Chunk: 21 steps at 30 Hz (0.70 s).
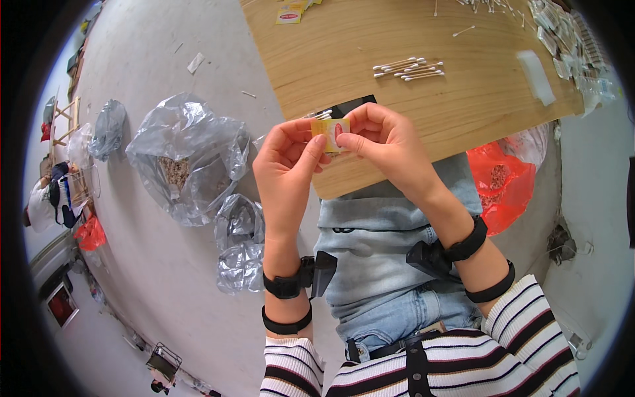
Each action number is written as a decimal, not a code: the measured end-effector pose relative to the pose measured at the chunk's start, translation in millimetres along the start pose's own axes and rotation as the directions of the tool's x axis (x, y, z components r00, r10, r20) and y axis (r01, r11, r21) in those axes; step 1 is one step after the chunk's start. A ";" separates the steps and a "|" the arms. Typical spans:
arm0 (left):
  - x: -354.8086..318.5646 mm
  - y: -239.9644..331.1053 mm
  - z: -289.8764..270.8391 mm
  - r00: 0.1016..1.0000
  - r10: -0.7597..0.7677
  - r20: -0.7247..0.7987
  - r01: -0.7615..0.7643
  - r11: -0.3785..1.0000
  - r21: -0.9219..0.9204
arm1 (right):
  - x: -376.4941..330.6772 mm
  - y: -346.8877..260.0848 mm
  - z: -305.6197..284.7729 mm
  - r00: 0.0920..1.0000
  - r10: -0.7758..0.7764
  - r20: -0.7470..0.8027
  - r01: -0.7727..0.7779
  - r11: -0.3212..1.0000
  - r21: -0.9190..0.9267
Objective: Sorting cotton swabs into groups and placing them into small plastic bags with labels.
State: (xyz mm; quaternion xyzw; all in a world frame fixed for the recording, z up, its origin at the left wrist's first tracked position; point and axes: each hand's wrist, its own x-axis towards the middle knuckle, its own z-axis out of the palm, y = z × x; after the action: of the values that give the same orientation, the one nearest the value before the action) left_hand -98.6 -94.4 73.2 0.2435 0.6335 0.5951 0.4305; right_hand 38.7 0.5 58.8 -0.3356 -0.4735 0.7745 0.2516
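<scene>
Both hands meet just off the near edge of the wooden tabletop [370, 40]. Left hand [286, 162] and right hand [383, 142] each pinch a small flat yellow packet [330, 127] between thumb and fingers, closed on it. Cotton swabs [409, 67] lie in loose rows mid-tabletop, well apart. Crinkled grey plastic bags [188, 155] occupy the concrete floor [145, 40] at left.

A small yellow packet [330, 127] with a red mark on its face; flat, held upright facing the camera, pinched between the fingertips of both hands; cotton swab tips poke out at its upper left; it sits above the wooden table's near edge.
</scene>
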 end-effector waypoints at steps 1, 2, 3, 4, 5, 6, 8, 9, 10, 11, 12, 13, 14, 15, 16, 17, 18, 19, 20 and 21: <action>1.6 -4.3 -0.3 0.995 0.079 -0.062 -0.067 0.984 0.165 | 1.0 1.8 -1.7 1.000 0.000 0.000 0.000 1.000 0.000; 3.2 -8.3 -0.7 0.980 0.165 -0.110 -0.121 0.936 0.330 | 3.1 3.5 -3.7 0.997 -0.035 -0.075 0.024 0.989 -0.144; 5.9 -10.3 -3.3 0.980 0.165 -0.108 -0.122 0.936 0.329 | 5.3 2.7 -4.9 0.986 -0.080 -0.144 0.036 0.957 -0.287; 9.5 -11.4 -9.4 0.928 0.333 -0.168 -0.191 0.810 0.554 | 7.1 1.5 -5.9 0.986 -0.081 -0.145 0.036 0.957 -0.287; 12.9 -12.0 -15.8 0.847 0.500 -0.180 -0.212 0.628 0.749 | 8.8 -0.4 -6.7 0.983 -0.094 -0.159 0.034 0.937 -0.347; 14.9 -12.7 -22.3 0.864 0.465 -0.194 -0.195 0.664 0.722 | 10.1 -2.5 -6.0 0.980 -0.106 -0.170 0.029 0.914 -0.404; 18.9 -18.0 -32.2 0.895 0.408 -0.180 -0.173 0.690 0.702 | 12.7 -7.1 -1.3 0.982 -0.130 -0.139 0.046 0.870 -0.491; 20.6 -21.7 -35.1 0.923 0.350 -0.161 -0.153 0.716 0.681 | 14.3 -8.2 0.6 0.982 -0.154 -0.108 0.065 0.815 -0.576; 21.4 -25.9 -37.4 0.923 0.350 -0.162 -0.152 0.717 0.680 | 15.8 -7.2 1.6 0.982 -0.154 -0.107 0.065 0.814 -0.577; 21.9 -30.3 -39.5 0.950 0.270 -0.154 -0.125 0.786 0.606 | 17.3 -5.7 2.6 0.979 -0.180 -0.098 0.077 0.766 -0.638; 22.8 -31.3 -39.7 0.972 0.190 -0.136 -0.091 0.845 0.527 | 18.6 -5.0 3.2 0.974 -0.206 -0.089 0.088 0.714 -0.695; 23.0 -31.2 -40.9 0.973 0.188 -0.136 -0.091 0.846 0.525 | 19.5 -4.8 4.4 0.975 -0.206 -0.090 0.086 0.712 -0.697; 22.6 -30.5 -42.0 0.985 0.120 -0.122 -0.047 0.875 0.482 | 20.5 -4.6 5.8 0.970 -0.225 -0.088 0.101 0.707 -0.700; 21.4 -29.5 -43.1 0.993 0.050 -0.107 0.002 0.898 0.441 | 20.9 -4.4 8.2 0.967 -0.242 -0.084 0.115 0.703 -0.702; 21.1 -31.1 -43.4 0.993 0.048 -0.108 0.004 0.898 0.440 | 21.3 -4.2 10.4 0.967 -0.240 -0.083 0.114 0.703 -0.702; 21.4 -33.7 -43.4 0.996 0.048 -0.073 -0.021 0.943 0.333 | 21.6 -4.1 12.3 0.968 -0.235 -0.091 0.104 0.701 -0.705; 21.8 -35.6 -43.9 0.998 0.054 -0.040 -0.044 0.974 0.221 | 22.3 -3.4 14.3 0.968 -0.230 -0.096 0.096 0.700 -0.708; 22.1 -36.2 -44.4 0.998 0.053 -0.042 -0.042 0.974 0.221 | 22.3 -1.6 16.0 0.969 -0.229 -0.094 0.096 0.700 -0.708; 22.3 -36.6 -44.8 0.999 0.044 -0.022 -0.038 0.973 0.229 | 21.6 0.9 17.4 0.972 -0.219 -0.088 0.092 0.695 -0.713; 22.9 -36.8 -44.8 0.999 0.036 0.000 -0.035 0.971 0.236 | 21.0 1.6 19.1 0.974 -0.211 -0.083 0.089 0.691 -0.718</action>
State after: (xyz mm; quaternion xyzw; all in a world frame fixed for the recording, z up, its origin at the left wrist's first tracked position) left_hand -140.2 -106.4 28.4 0.3028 0.6961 0.5237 0.3865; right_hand 10.5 3.9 57.7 -0.4271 -0.7391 0.4800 0.2022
